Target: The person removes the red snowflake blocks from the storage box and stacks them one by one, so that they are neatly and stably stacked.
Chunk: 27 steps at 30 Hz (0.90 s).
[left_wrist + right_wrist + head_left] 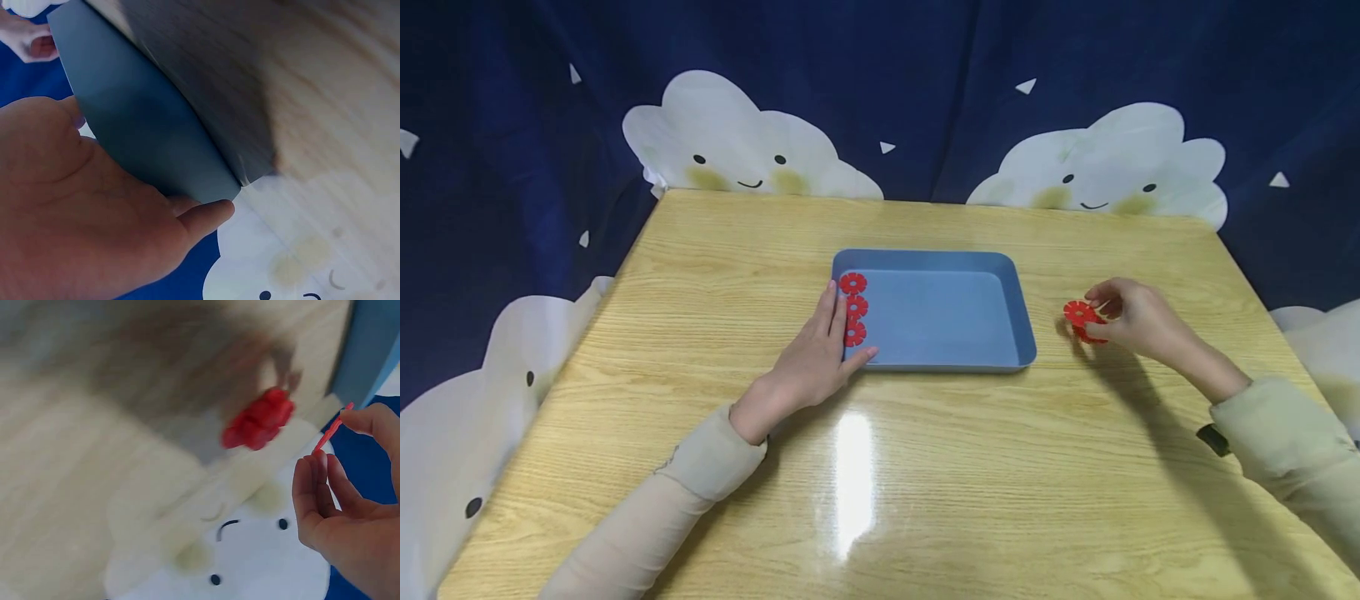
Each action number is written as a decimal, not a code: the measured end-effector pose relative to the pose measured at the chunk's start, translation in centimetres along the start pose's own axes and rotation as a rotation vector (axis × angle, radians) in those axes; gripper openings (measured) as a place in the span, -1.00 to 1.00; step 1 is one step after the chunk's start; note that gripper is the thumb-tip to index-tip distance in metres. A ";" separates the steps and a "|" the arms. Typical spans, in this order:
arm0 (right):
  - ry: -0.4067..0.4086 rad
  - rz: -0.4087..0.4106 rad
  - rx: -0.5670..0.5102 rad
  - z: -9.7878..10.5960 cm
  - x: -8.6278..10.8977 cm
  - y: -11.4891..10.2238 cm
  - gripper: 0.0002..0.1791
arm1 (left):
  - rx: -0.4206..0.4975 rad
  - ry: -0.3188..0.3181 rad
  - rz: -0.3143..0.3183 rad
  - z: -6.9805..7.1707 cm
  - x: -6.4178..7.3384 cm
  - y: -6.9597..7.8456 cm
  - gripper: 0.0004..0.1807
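Observation:
A blue rectangular tray [936, 312] sits mid-table, with 3 red notched snowflake discs [853, 284] in a column along its left side. My left hand [811, 354] rests at the tray's left wall, fingers straight along the rim and thumb by the front left corner. Seen from the left wrist, the palm is close against the outer wall [144, 106]. Right of the tray, my right hand [1138, 317] pinches a red snowflake disc [333, 428] between thumb and fingertips. Beneath it, blurred in the right wrist view, more red discs [259, 419] lie on the table.
The wooden table [970, 467] has a bright reflection in front of the tray. A dark blue curtain [925, 83] with white smiling clouds hangs behind the table and down its sides. Tray and right hand have wood surface between them.

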State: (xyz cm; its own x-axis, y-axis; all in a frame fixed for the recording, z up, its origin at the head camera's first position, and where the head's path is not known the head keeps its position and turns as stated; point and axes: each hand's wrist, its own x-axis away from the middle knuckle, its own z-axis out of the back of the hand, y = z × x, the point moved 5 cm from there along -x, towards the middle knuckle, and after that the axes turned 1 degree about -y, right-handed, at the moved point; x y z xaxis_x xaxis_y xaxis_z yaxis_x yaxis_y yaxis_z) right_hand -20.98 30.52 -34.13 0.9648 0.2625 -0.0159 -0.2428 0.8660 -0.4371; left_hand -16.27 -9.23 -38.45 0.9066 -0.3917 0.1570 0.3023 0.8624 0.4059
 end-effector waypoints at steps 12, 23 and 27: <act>-0.029 -0.057 0.018 -0.6 1.0 3.1 -0.55 | -0.002 -0.004 0.009 -0.1 -0.1 -0.1 0.02; -0.042 -0.075 0.018 -0.9 0.8 3.7 -0.54 | -0.007 0.001 0.005 -0.1 -0.1 -0.1 0.01; -0.052 -0.074 0.007 -0.8 0.9 3.6 -0.53 | -0.003 0.002 0.005 -0.1 0.0 -0.1 0.01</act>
State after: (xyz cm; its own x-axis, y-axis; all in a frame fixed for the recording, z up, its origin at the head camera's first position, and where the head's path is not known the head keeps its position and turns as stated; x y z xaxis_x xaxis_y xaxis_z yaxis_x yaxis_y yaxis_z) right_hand -20.90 33.55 -36.42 0.9736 0.2196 0.0628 -0.1723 0.8865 -0.4294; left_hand -16.30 -9.27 -38.60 0.9085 -0.3872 0.1573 0.2991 0.8652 0.4024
